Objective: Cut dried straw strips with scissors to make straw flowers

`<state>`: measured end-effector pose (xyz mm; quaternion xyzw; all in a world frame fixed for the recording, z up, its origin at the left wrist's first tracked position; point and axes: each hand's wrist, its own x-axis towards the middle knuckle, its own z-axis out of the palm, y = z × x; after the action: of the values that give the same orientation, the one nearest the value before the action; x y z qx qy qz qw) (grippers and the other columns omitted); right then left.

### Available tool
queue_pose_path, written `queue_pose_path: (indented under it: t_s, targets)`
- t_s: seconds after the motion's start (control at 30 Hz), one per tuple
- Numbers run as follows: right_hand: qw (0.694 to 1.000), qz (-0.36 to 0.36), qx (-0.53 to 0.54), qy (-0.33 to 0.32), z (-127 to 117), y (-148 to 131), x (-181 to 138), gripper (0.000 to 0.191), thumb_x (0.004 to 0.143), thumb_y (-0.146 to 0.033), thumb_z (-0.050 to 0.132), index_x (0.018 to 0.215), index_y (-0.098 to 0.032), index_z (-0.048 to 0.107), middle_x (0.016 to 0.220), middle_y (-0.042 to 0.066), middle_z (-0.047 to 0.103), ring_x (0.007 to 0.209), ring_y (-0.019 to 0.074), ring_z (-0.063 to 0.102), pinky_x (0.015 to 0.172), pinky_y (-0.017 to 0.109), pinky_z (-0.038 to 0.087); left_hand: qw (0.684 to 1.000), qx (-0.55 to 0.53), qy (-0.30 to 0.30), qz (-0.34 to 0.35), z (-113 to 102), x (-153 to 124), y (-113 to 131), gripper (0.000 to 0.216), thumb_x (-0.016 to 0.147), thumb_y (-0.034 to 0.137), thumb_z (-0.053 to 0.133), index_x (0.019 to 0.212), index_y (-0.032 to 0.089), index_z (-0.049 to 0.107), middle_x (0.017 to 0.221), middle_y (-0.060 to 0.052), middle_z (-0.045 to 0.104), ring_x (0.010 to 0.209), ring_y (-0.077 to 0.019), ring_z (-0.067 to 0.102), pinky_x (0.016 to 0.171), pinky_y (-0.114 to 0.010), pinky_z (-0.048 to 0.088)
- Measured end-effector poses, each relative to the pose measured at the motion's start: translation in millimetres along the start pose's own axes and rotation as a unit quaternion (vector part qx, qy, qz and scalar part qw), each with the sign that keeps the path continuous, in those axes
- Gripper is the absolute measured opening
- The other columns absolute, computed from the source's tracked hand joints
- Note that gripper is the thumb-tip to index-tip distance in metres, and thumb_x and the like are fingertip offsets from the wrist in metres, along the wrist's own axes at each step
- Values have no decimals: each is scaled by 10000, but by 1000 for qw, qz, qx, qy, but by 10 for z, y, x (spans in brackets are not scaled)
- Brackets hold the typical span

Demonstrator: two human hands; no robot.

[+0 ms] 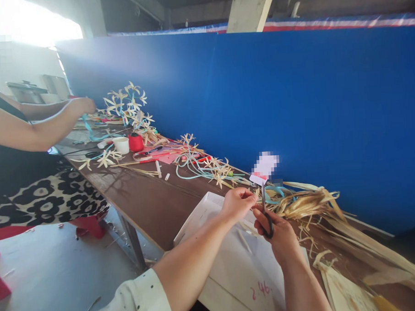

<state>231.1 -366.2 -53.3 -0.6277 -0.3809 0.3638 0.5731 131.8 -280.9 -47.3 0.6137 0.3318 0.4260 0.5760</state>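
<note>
Black-handled scissors [269, 228] are in my right hand [281, 237], their blades pointing up and away from me. My left hand [240, 202] is closed in a pinch beside the blades, on a small pale strip [257, 193] that looks like dried husk. Both hands are over a white box lid or tray [204, 206], where a few pale scraps lie. Just past my right hand rests a bundle of dried husks [304, 205]. Pale star-shaped flowers [219, 171] with light blue stems lie beyond my left hand.
A long brown table [147, 195] runs along a blue partition [294, 101]. On it stand a red thread spool [136, 142], a white cup [121, 145] and a cluster of pale flowers [133, 103]. At the left, another person's arm [41, 130] reaches over the table.
</note>
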Motion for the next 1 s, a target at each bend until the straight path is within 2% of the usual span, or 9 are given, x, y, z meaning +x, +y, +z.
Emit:
queue_pose_path:
  t_s: [0.2, 0.3, 0.4, 0.6, 0.73, 0.83, 0.9, 1.0]
  targets:
    - [994, -12, -23, 102, -51, 21, 41, 492, 590, -494, 691, 955, -169, 631, 607, 33, 622, 507, 141, 541, 425, 225, 354, 999, -40, -20, -1, 3, 25, -30, 246, 675, 378, 586, 735, 142, 616, 684, -24, 641, 577, -73, 522, 538, -175, 390]
    - [986, -13, -93, 140, -74, 36, 65, 544, 533, -479, 730, 946, -161, 574, 601, 37, 635, 531, 190, 586, 478, 272, 409, 997, -61, -37, -29, -8, 40, -27, 255, 671, 381, 592, 751, 140, 625, 721, -26, 639, 566, -63, 496, 507, -169, 371]
    - [965, -16, -202, 164, -100, 80, 88, 525, 512, -480, 733, 894, -185, 526, 589, 32, 639, 546, 226, 607, 503, 303, 411, 994, -91, -48, -43, -9, 57, -39, 274, 644, 375, 627, 787, 141, 638, 763, -28, 632, 646, -76, 526, 564, -177, 406]
    - [900, -88, -397, 158, -119, 131, 96, 421, 580, -487, 664, 868, -233, 490, 638, 29, 652, 644, 245, 612, 549, 301, 371, 992, -76, -98, 11, 23, 14, -69, 310, 638, 377, 649, 831, 135, 667, 818, -38, 644, 704, -95, 556, 702, -219, 437]
    - [878, -116, -446, 129, -70, 84, 60, 390, 608, -451, 645, 883, -229, 481, 687, 44, 653, 678, 243, 611, 548, 283, 360, 995, 6, -91, 48, 32, -35, -26, 307, 671, 379, 620, 863, 144, 673, 874, -48, 663, 728, -116, 580, 703, -227, 445]
    - [891, -108, -428, 103, -42, 60, 38, 362, 616, -407, 641, 887, -216, 493, 712, 50, 658, 658, 230, 619, 542, 274, 378, 992, 67, -60, 86, 38, -25, -28, 261, 686, 359, 608, 811, 141, 678, 870, -49, 670, 756, -127, 588, 713, -225, 444]
    - [918, -87, -380, 71, -31, 58, 29, 338, 626, -367, 631, 892, -212, 493, 692, 37, 658, 580, 206, 614, 512, 267, 396, 989, 96, -41, 109, 38, -6, -52, 248, 697, 361, 596, 795, 148, 678, 868, -43, 670, 771, -131, 590, 716, -224, 442]
    - [966, -57, -252, 6, -17, 62, 20, 324, 646, -327, 612, 913, -217, 464, 695, 23, 662, 530, 192, 611, 469, 270, 439, 983, 120, -37, 133, 32, 14, -93, 260, 717, 383, 568, 803, 162, 675, 845, -27, 669, 746, -125, 589, 699, -221, 442]
